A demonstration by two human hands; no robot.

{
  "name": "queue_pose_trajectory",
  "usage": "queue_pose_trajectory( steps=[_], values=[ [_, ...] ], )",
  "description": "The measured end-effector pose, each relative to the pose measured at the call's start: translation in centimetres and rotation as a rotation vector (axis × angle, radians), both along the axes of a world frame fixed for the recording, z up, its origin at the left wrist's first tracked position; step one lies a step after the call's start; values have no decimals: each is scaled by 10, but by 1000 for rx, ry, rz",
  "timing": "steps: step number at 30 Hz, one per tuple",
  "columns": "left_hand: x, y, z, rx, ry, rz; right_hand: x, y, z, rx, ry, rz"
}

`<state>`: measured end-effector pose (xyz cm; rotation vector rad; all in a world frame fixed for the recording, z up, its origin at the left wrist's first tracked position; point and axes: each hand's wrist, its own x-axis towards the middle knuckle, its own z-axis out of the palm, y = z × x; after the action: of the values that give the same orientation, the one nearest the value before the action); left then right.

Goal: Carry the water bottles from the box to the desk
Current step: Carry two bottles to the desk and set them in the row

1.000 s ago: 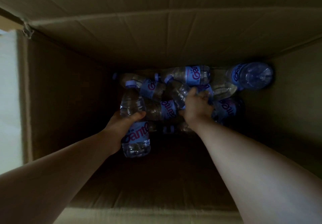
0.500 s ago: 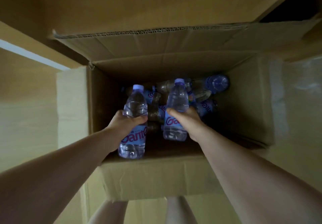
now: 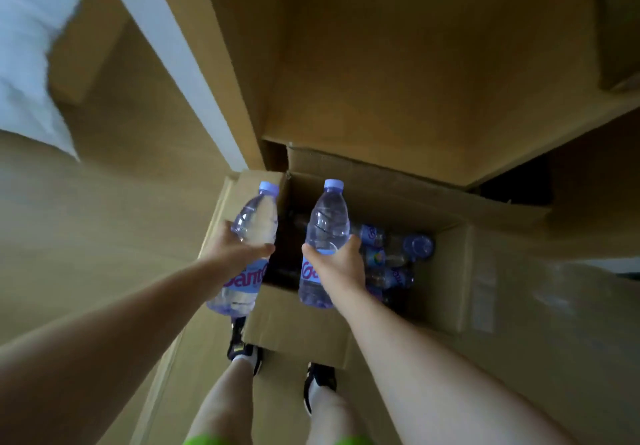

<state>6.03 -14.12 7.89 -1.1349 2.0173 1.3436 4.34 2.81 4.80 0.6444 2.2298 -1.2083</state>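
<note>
An open cardboard box (image 3: 298, 327) stands on the floor in front of my feet. My left hand (image 3: 239, 254) grips a clear water bottle (image 3: 256, 223) with a lilac cap and blue label, held upright over the box's left edge. My right hand (image 3: 341, 264) grips a second such bottle (image 3: 327, 223) upright above the box opening. Several more bottles (image 3: 391, 257) lie jumbled at the bottom of the box, on its right side. The desk is not in view.
Wooden furniture panels (image 3: 398, 81) rise behind the box, with a white wall strip (image 3: 180, 64) to the left. My legs and dark shoes (image 3: 318, 380) stand at the box's near wall. White fabric (image 3: 24, 46) shows at the upper left.
Both hands have lifted their bottles up out of the box. My head has risen and pulled back, so the box looks smaller and my legs show.
</note>
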Motion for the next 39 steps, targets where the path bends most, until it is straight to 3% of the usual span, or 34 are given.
queue_pose_trajectory(
  steps=[8, 15, 30, 39],
  values=[
    [74, -65, 140, -82, 232, 366, 24, -98, 155, -30, 272, 337],
    [144, -144, 215, -275, 370, 660, 68, -206, 237, -67, 430, 561],
    [308, -427, 293, -428, 407, 929, 187, -508, 310, -171, 485, 791],
    [340, -557, 304, -466, 405, 1091, 216, -661, 320, -208, 521, 988]
  ],
)
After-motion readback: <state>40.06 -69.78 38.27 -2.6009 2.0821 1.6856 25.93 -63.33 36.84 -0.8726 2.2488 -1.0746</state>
